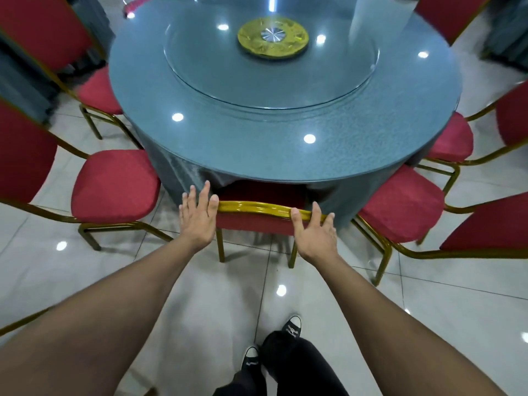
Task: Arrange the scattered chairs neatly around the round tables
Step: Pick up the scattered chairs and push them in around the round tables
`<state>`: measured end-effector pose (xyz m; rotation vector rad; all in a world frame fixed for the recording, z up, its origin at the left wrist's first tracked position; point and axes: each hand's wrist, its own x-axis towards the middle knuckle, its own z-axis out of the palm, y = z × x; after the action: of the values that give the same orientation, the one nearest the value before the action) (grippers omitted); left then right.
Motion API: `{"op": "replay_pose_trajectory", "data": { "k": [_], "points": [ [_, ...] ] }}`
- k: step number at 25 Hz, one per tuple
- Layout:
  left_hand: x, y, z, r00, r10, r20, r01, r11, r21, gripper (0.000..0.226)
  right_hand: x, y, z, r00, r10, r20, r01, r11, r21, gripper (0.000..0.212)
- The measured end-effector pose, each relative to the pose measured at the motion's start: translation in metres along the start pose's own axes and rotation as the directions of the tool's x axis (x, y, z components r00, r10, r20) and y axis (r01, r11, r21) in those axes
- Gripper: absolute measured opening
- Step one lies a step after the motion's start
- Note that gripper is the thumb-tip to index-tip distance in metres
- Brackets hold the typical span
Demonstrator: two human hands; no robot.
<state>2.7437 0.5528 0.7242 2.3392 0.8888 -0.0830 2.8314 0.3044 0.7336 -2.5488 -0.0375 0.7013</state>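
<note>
Both hands flat and open, left hand (197,217) and right hand (314,231) pressing the chair (257,208) backrest, seat tucked under the table (257,144).

Around me: a glossy pale tiled floor (200,295) with dark grout lines and bright ceiling-light reflections; a clear glass turntable (271,78) with a gold disc (273,38) and silver hub at its centre; grey-blue drapery (20,78) at far left; my black trousers (297,364) and black-and-white sneakers (292,327).
</note>
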Motion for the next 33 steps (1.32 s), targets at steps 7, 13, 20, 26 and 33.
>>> {"op": "replay_pose_trajectory", "data": {
  "k": [7, 13, 20, 26, 33],
  "points": [
    [0.021, -0.006, -0.021, 0.997, -0.016, 0.072, 0.010, 0.998, 0.070, 0.061, 0.010, -0.015, 0.007, 0.999, -0.018, 0.038, 0.019, 1.000, -0.009, 0.095],
    [-0.020, 0.028, -0.010, 0.990, 0.140, -0.017, -0.136, 0.979, 0.151, 0.056, 0.006, -0.003, -0.007, 0.997, -0.073, 0.015, 0.073, 0.997, 0.027, 0.073],
    [-0.079, 0.095, 0.025, 0.921, 0.389, -0.007, -0.372, 0.887, 0.272, 0.044, -0.043, 0.053, -0.039, 0.956, -0.188, -0.227, 0.225, 0.962, 0.154, 0.039],
    [-0.139, 0.184, 0.074, 0.842, 0.539, 0.023, -0.536, 0.832, 0.142, 0.024, -0.075, 0.141, -0.101, 0.885, -0.152, -0.440, 0.280, 0.929, 0.243, 0.031],
    [-0.234, 0.325, 0.167, 0.795, 0.606, 0.034, -0.607, 0.793, 0.058, 0.021, -0.101, 0.284, -0.206, 0.831, -0.141, -0.538, 0.322, 0.911, 0.259, 0.028]
  ]
}}
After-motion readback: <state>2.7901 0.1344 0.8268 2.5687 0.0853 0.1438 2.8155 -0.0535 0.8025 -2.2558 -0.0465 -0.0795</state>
